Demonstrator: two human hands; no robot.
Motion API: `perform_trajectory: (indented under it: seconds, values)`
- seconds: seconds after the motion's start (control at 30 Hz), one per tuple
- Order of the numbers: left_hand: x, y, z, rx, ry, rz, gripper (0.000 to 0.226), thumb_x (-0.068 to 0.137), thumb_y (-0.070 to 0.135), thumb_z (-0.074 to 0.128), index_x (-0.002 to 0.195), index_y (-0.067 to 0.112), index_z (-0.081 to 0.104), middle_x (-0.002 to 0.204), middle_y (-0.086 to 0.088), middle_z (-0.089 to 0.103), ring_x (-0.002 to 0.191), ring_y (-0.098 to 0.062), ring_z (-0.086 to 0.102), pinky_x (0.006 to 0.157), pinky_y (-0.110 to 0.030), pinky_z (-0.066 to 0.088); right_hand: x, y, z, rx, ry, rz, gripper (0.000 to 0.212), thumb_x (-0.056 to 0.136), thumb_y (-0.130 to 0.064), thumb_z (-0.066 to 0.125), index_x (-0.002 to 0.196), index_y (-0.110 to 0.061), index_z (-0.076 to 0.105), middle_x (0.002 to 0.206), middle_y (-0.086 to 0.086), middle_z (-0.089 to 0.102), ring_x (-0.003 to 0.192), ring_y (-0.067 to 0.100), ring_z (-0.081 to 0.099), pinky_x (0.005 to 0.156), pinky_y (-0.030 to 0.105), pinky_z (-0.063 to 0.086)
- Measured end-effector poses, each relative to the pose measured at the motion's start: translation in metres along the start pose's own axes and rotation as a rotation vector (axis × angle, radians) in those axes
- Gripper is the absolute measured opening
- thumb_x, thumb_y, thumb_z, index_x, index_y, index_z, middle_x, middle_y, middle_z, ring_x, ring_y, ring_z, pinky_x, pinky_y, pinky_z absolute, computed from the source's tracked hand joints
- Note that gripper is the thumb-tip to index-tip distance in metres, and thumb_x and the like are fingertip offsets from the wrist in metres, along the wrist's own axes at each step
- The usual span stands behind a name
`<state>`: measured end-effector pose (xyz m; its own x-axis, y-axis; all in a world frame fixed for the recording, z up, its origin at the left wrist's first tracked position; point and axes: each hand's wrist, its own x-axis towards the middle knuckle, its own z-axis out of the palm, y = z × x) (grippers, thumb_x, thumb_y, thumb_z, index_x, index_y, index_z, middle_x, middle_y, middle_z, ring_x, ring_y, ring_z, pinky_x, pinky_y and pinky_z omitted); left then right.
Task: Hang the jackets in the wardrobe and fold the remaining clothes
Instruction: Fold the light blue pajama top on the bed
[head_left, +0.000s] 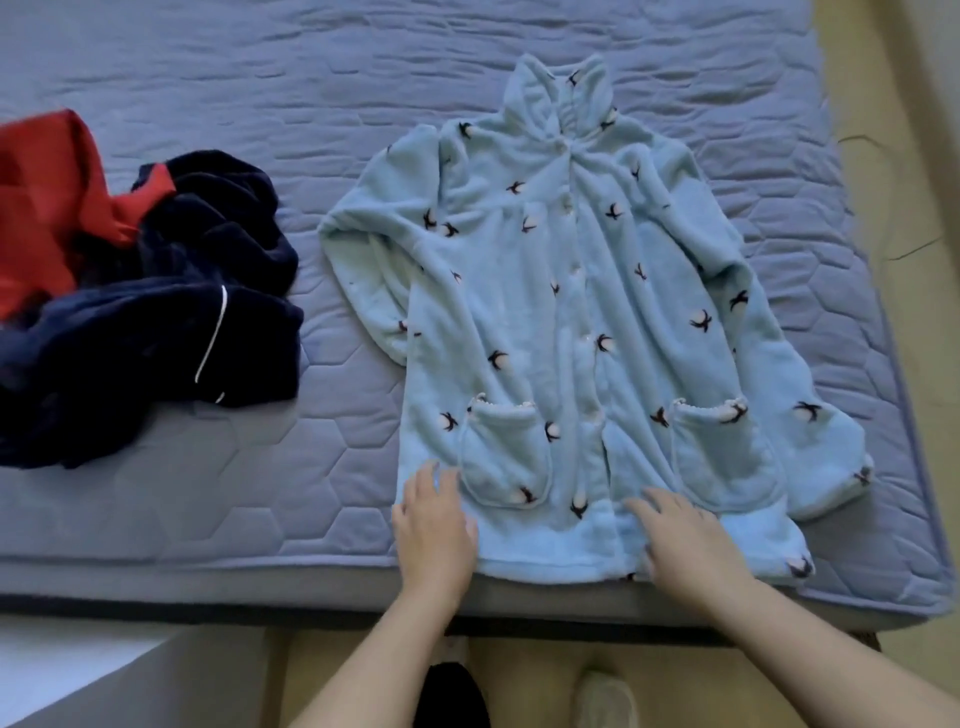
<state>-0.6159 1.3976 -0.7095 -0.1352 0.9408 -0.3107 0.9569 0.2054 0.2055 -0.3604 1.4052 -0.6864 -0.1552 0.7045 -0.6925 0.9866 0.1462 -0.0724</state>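
two grips flat, fingers straight, holding nothing: left grip (434, 525) on hem corner of light-blue fleece pajama top (561, 312), right grip (685, 540) mid-hem. top spread on quilted mattress (260, 78); navy garment (156, 322), red garment (36, 208) heaped left.

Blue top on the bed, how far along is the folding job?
Done: the blue top lies spread flat, front up, on the bed. In hand: left hand and right hand rest flat on its hem; no fold made yet. Left: folding it, plus the navy garment and red garment heaped beside it.
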Motion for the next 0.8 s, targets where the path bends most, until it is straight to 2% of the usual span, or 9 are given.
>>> perform_trajectory:
  seconds: [0.07,0.13,0.2,0.3,0.4,0.47,0.53,0.67,0.8]
  values:
    - [0.024,-0.032,-0.001,-0.18,-0.051,-0.295,0.056,0.083,0.028,0.064,0.133,0.016,0.041,0.138,-0.005,0.039,0.124,-0.025,0.042,0.095,-0.038,0.041,0.023,-0.035,-0.008,0.09,0.065,-0.036,0.057,0.089,-0.021,0.048,0.143,-0.026,0.032,0.145,-0.001,0.032,0.133,0.019,0.035,0.1,0.032,0.038]
    - [0.042,-0.056,0.0,-0.597,-0.227,-0.477,0.052,0.082,0.027,0.068,0.126,0.012,0.046,0.126,-0.007,0.052,0.11,-0.024,0.054,0.086,-0.034,0.046,0.048,-0.07,-0.014,0.179,0.125,-0.071,0.056,0.087,-0.022,0.052,0.14,-0.025,0.035,0.14,0.0,0.034,0.125,0.021,0.041,0.093,0.032,0.042]
    - [0.048,-0.067,0.003,-0.933,-0.498,-0.516,0.038,0.082,0.023,0.071,0.115,0.013,0.055,0.116,-0.006,0.063,0.092,-0.013,0.061,0.073,-0.024,0.049,0.069,-0.102,-0.017,0.236,0.151,-0.107,0.054,0.085,-0.024,0.054,0.137,-0.024,0.039,0.131,0.001,0.038,0.116,0.023,0.045,0.085,0.033,0.046]
    - [0.039,-0.077,0.013,-1.034,-0.687,-0.401,0.029,0.083,0.014,0.071,0.109,0.018,0.062,0.11,-0.001,0.068,0.075,0.008,0.06,0.059,-0.007,0.047,0.085,-0.12,-0.013,0.181,0.112,-0.126,0.059,0.084,-0.031,0.056,0.139,-0.025,0.036,0.128,0.002,0.037,0.119,0.023,0.04,0.085,0.034,0.046]
    - [0.016,-0.086,0.018,-0.99,-0.616,-0.353,0.024,0.086,0.015,0.064,0.108,0.024,0.058,0.102,0.004,0.068,0.071,0.0,0.065,0.051,-0.017,0.049,0.072,-0.111,0.003,0.124,-0.014,-0.16,0.079,0.083,-0.039,0.057,0.15,-0.028,0.018,0.154,0.001,0.015,0.141,0.021,0.019,0.105,0.036,0.039]
    - [-0.002,-0.094,0.016,-0.839,-0.59,-0.315,0.028,0.086,0.023,0.064,0.115,0.022,0.06,0.106,0.006,0.068,0.09,-0.012,0.066,0.067,-0.024,0.052,0.053,-0.105,0.014,0.071,-0.122,-0.22,0.086,0.083,-0.04,0.056,0.152,-0.032,0.006,0.16,-0.002,-0.007,0.147,0.017,0.005,0.11,0.036,0.035]
    - [-0.015,-0.103,0.011,-0.688,-0.619,-0.275,0.033,0.085,0.037,0.065,0.115,0.025,0.063,0.11,0.009,0.068,0.101,-0.011,0.063,0.085,-0.029,0.051,0.038,-0.101,0.017,0.024,-0.2,-0.248,0.085,0.086,-0.037,0.054,0.152,-0.035,0.001,0.16,-0.004,-0.016,0.147,0.018,0.007,0.106,0.036,0.039]
    - [0.002,-0.103,-0.02,-0.608,-0.514,-0.298,0.032,0.091,0.054,0.049,0.076,0.026,0.054,0.076,0.009,0.06,0.072,-0.008,0.057,0.065,-0.03,0.045,0.048,-0.112,-0.014,0.009,-0.001,-0.209,0.061,0.089,-0.027,0.049,0.145,-0.031,0.024,0.157,-0.002,0.011,0.135,0.023,0.032,0.09,0.034,0.045]
    - [0.077,-0.087,-0.04,-0.912,-0.198,-0.532,0.021,0.1,0.022,0.043,0.095,0.01,0.059,0.088,-0.008,0.067,0.079,-0.023,0.063,0.078,-0.043,0.054,0.096,-0.139,-0.064,0.158,0.17,-0.206,0.067,0.091,-0.026,0.051,0.149,-0.029,0.018,0.159,0.004,0.008,0.141,0.026,0.021,0.1,0.038,0.042]
